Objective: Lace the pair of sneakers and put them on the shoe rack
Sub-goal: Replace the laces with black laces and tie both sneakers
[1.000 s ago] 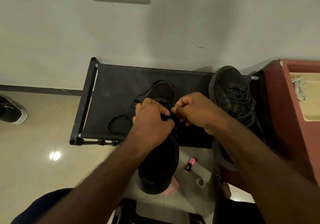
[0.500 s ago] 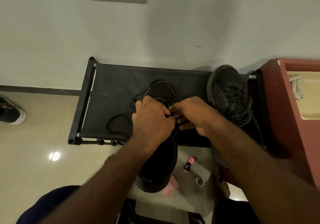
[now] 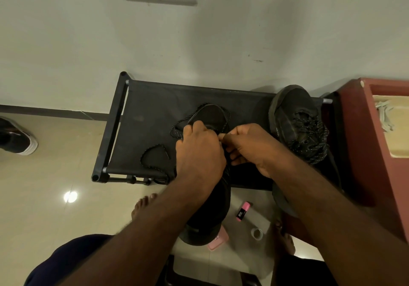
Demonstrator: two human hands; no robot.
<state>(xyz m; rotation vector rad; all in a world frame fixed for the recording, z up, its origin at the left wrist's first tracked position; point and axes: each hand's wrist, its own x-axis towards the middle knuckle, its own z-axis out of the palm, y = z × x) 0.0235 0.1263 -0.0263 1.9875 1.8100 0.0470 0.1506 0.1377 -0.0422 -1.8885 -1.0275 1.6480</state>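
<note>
While the left hand covers one sneaker, its mate stands beside.

The two forearms are bare along their whole visible length, with fine hair showing on the left one's outer edge. The left hand and right hand are bare as well. A dark navy fabric garment covers the leg at 7 o'clock, and a black fabric garment covers the leg at 5 o'clock. The left foot and right foot are bare, toes showing.
</note>
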